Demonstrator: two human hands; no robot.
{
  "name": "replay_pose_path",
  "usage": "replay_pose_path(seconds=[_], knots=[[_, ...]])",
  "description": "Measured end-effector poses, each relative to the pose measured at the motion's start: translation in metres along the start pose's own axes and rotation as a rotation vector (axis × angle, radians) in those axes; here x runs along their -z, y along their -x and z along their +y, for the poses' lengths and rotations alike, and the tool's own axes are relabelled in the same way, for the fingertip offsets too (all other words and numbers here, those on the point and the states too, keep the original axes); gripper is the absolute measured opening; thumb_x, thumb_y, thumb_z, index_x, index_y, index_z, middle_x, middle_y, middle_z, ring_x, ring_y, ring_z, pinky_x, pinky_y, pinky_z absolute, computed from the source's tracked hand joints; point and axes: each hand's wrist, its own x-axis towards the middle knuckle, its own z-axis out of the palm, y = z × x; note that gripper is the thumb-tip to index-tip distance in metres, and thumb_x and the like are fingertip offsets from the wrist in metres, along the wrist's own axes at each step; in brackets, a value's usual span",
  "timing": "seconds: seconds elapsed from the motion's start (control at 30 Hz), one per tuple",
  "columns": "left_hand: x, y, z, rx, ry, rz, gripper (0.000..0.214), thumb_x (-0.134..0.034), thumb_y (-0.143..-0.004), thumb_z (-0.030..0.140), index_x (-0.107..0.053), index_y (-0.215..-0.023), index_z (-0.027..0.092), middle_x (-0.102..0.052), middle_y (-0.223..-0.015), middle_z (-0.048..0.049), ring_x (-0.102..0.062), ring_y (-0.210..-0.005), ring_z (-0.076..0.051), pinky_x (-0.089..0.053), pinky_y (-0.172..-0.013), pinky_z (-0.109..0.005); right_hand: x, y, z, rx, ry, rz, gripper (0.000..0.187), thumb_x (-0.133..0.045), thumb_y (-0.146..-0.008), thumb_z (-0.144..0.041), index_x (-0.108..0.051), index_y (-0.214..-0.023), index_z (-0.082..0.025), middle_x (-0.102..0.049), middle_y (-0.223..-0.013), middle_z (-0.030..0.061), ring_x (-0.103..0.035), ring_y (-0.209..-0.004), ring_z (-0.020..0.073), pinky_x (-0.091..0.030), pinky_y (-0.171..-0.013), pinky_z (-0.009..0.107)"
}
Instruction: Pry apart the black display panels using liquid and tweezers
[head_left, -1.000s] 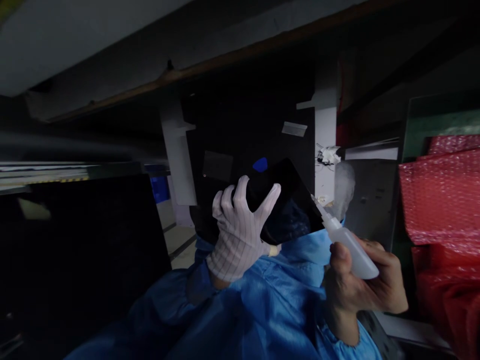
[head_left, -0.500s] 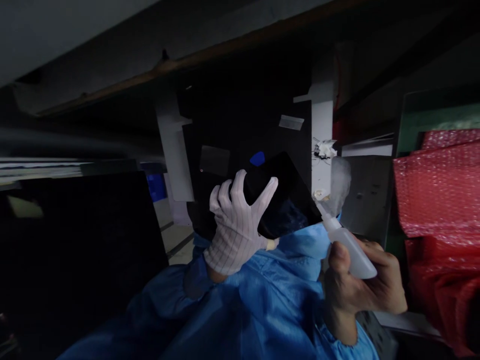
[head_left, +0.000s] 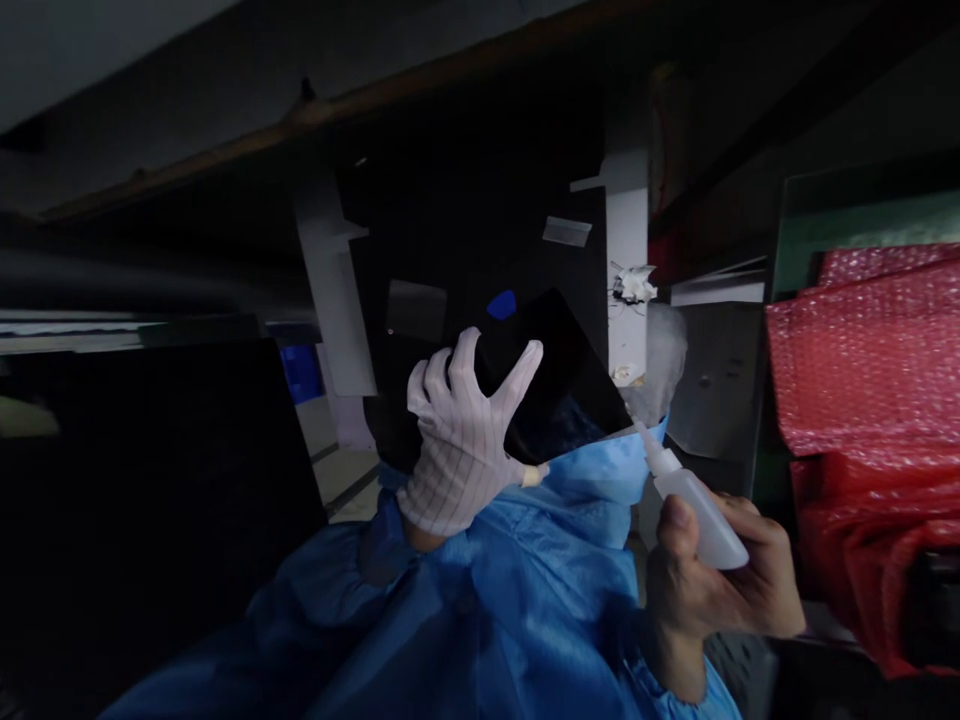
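Note:
My left hand (head_left: 461,440), in a white striped glove, lies with its fingers spread over the left edge of a dark glossy screen panel (head_left: 559,365). The panel rests tilted above my lap. My bare right hand (head_left: 724,585) is closed round a translucent white squeeze bottle (head_left: 697,515), thumb on its near side. The bottle's narrow nozzle points up and left, close to the panel's lower right corner; whether it touches is too dark to tell. Just beyond the panel's upper edge lies a blue pick-shaped piece (head_left: 502,304).
White blocks (head_left: 628,240) flank the dark work surface, with crumpled white scraps on the right one. A clear plastic bag (head_left: 664,355) hangs beside it. Red bubble-wrap pouches (head_left: 862,360) are stacked far right. A shelf edge (head_left: 420,85) crosses overhead.
The whole view has shifted slightly, so the scene appears further left. The bottle's nozzle has moved slightly down and away from the white block. My left hand keeps its place on the panel.

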Motion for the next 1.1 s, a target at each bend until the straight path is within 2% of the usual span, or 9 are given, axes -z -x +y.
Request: replay_pose_path(seconds=[0.1, 0.23, 0.33, 0.43, 0.53, 0.8, 0.93, 1.1], knots=[[-0.002, 0.001, -0.002, -0.006, 0.01, 0.013, 0.148, -0.117, -0.055, 0.074, -0.054, -0.184, 0.035, -0.048, -0.181, -0.0274, -0.056, -0.155, -0.057, -0.04, -0.134, -0.072, 0.006, 0.003, 0.001, -0.019, 0.028, 0.028, 0.042, -0.099, -0.098, -0.055, -0.08, -0.084, -0.02, -0.073, -0.069, -0.0003, -0.061, -0.054, 0.0156, -0.053, -0.055, 0.031], [-0.002, 0.001, -0.003, -0.044, -0.022, 0.051, 0.15, -0.115, -0.056, 0.077, -0.053, -0.185, 0.031, -0.05, -0.178, -0.0312, -0.059, -0.151, -0.058, -0.042, -0.132, -0.072, 0.01, 0.006, 0.001, 0.006, 0.006, 0.046, 0.035, -0.101, -0.097, -0.046, -0.083, -0.084, -0.019, -0.076, -0.072, 0.0, -0.063, -0.055, 0.0147, -0.051, -0.056, 0.029], [0.001, 0.001, -0.003, -0.041, -0.024, 0.006, 0.152, -0.116, -0.057, 0.077, -0.051, -0.186, 0.031, -0.049, -0.179, -0.0308, -0.06, -0.15, -0.057, -0.042, -0.133, -0.071, 0.011, 0.006, 0.0, -0.026, -0.017, 0.083, 0.037, -0.101, -0.097, -0.049, -0.083, -0.083, -0.019, -0.074, -0.07, -0.0004, -0.063, -0.056, 0.0152, -0.048, -0.056, 0.029], [0.005, -0.001, -0.003, -0.028, -0.012, -0.044, 0.162, -0.118, -0.05, 0.082, -0.049, -0.188, 0.034, -0.048, -0.181, -0.0301, -0.06, -0.15, -0.057, -0.04, -0.134, -0.072, 0.006, 0.002, -0.003, -0.065, -0.056, 0.169, 0.047, -0.1, -0.095, -0.06, -0.081, -0.08, -0.02, -0.072, -0.067, -0.0011, -0.061, -0.055, 0.0151, -0.044, -0.054, 0.028], [0.009, -0.004, -0.002, -0.012, -0.009, -0.089, 0.168, -0.117, -0.045, 0.086, -0.046, -0.19, 0.037, -0.048, -0.182, -0.0282, -0.06, -0.151, -0.057, -0.039, -0.135, -0.074, -0.005, -0.006, -0.007, -0.04, -0.06, 0.201, 0.052, -0.1, -0.094, -0.065, -0.08, -0.077, -0.02, -0.071, -0.067, -0.0007, -0.059, -0.054, 0.015, -0.041, -0.052, 0.027], [0.021, -0.011, 0.002, 0.024, 0.044, -0.182, 0.156, -0.118, -0.058, 0.074, -0.045, -0.191, 0.037, -0.044, -0.186, -0.0272, -0.054, -0.16, -0.059, -0.034, -0.14, -0.076, -0.036, -0.017, -0.009, 0.049, -0.068, 0.112, 0.044, -0.099, -0.096, -0.058, -0.082, -0.085, -0.019, -0.075, -0.072, 0.0001, -0.06, -0.055, 0.0132, -0.046, -0.053, 0.025], [0.023, -0.012, 0.001, 0.017, 0.056, -0.203, 0.157, -0.117, -0.061, 0.076, -0.041, -0.193, 0.037, -0.043, -0.188, -0.027, -0.052, -0.161, -0.059, -0.034, -0.141, -0.076, -0.037, -0.014, -0.005, 0.038, -0.023, 0.096, 0.048, -0.097, -0.097, -0.062, -0.081, -0.085, -0.019, -0.073, -0.071, 0.0, -0.059, -0.055, 0.0135, -0.047, -0.053, 0.025], [0.023, -0.013, 0.001, 0.021, 0.068, -0.213, 0.156, -0.116, -0.061, 0.078, -0.042, -0.192, 0.039, -0.043, -0.189, -0.0254, -0.053, -0.16, -0.059, -0.034, -0.14, -0.077, -0.033, -0.007, -0.004, -0.045, 0.017, 0.098, 0.046, -0.099, -0.096, -0.061, -0.081, -0.09, -0.018, -0.073, -0.076, -0.0012, -0.065, -0.058, 0.0145, -0.051, -0.056, 0.025]])
